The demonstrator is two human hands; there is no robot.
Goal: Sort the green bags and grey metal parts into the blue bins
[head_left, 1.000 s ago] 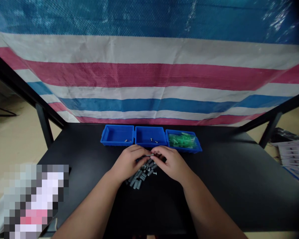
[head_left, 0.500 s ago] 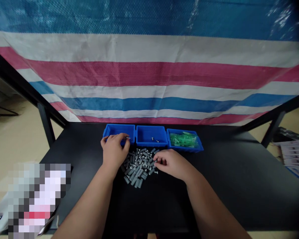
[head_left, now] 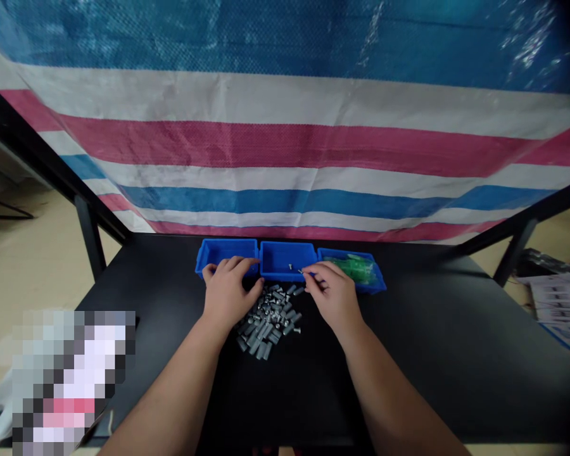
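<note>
My left hand (head_left: 230,288) hangs over the front of the left blue bin (head_left: 228,246), fingers apart, thumb near the far edge of the pile. I see nothing between its fingers. My right hand (head_left: 331,290) is at the right front corner of the middle blue bin (head_left: 285,247), thumb and forefinger pinched on a small silver screw (head_left: 301,272), partly hidden by the fingertips. Another screw (head_left: 291,266) lies in that bin. In front of the bins is a mixed pile of grey plastic wall plugs (head_left: 266,330) and silver screws.
Green items in clear plastic (head_left: 358,267) fill the right blue bin (head_left: 377,285), partly behind my right hand. A blurred-out device lies at the left on the black table (head_left: 432,354). A striped tarp (head_left: 285,145) hangs behind, between black frame bars.
My left hand has moved right and toward me; the small screw at its fingertips no longer shows there. My right hand has moved from the pile up to the middle bin's front edge.
</note>
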